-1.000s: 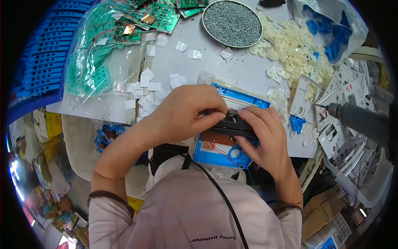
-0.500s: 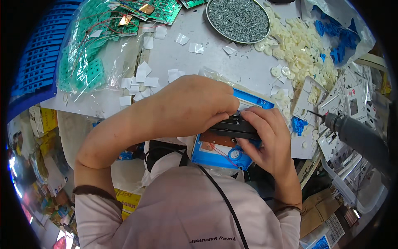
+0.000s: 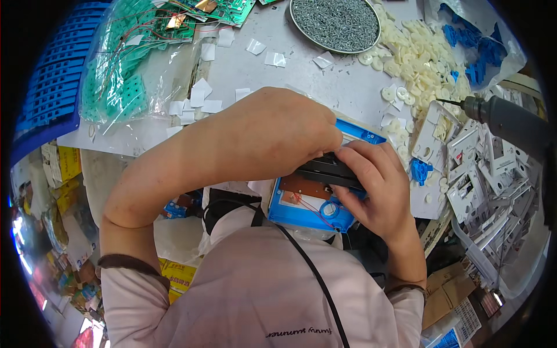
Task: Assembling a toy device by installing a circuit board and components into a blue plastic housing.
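Observation:
A blue plastic casing (image 3: 281, 217) lies open just in front of me. Inside it are a brown circuit board (image 3: 303, 184), thin red wires and a round white piece (image 3: 329, 208). A long black plastic part (image 3: 326, 177) lies across the casing. My right hand (image 3: 380, 180) grips this part at its right end, thumb below and fingers above. From the left, my left hand (image 3: 293, 133) reaches over the casing with its fingers curled in at the black part's far edge. Its fingertips are mostly hidden, and I cannot make out what they pinch.
A grey electric screwdriver (image 3: 510, 119) juts in from the right. Behind the casing are a round dish (image 3: 294, 17) of screws, cream plastic discs (image 3: 426, 64) and white paper squares (image 3: 212, 106). White plastic panels (image 3: 487, 174) pile up at right; bagged green parts (image 3: 122, 95) lie at left.
My left hand has shifted slightly right and up along the black part. The screwdriver now shows higher in view. My right hand keeps its grip, and the view has tilted a little.

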The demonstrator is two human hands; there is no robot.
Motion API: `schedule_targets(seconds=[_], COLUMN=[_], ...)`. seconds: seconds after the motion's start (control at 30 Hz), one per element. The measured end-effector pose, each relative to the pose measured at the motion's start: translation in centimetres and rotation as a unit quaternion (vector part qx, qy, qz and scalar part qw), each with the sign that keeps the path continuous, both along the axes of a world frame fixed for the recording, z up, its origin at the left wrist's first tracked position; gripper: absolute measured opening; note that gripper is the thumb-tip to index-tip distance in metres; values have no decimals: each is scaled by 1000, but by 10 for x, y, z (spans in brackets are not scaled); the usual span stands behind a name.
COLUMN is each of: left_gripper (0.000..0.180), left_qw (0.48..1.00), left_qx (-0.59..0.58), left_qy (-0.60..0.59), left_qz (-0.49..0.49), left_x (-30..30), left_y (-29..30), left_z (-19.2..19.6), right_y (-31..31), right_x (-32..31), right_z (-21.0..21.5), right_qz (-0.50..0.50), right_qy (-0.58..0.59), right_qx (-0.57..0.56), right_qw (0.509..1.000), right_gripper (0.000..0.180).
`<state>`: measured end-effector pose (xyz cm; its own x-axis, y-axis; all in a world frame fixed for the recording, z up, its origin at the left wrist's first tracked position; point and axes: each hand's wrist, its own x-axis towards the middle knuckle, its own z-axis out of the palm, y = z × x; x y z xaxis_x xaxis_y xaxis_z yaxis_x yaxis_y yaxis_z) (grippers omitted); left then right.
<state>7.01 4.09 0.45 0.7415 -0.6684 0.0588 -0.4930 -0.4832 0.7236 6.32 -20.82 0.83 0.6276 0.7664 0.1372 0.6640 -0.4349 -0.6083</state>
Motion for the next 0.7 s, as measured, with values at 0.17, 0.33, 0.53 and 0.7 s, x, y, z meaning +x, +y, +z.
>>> schedule_targets(seconds=[0.17, 0.33, 0.53, 0.7], left_gripper=[9, 13, 15, 17], left_qw=[998, 997, 998, 999], left_qx=[19, 54, 11, -16], left_qy=[-58, -47, -14, 19], left_qz=[-13, 22, 58, 42], left_x=[-4, -29, -49, -24], left_y=[1, -1, -2, 4], left_z=[9, 18, 13, -5], right_y=[4, 16, 16, 16], right_x=[-1, -2, -5, -4], right_z=[4, 22, 26, 26], right_qz=[6, 23, 33, 47], right_qy=[-19, -39, -47, -63], right_qx=[-44, -146, -181, -178], right_qw=[999, 988, 982, 981], right_gripper=[55, 53, 50, 51])
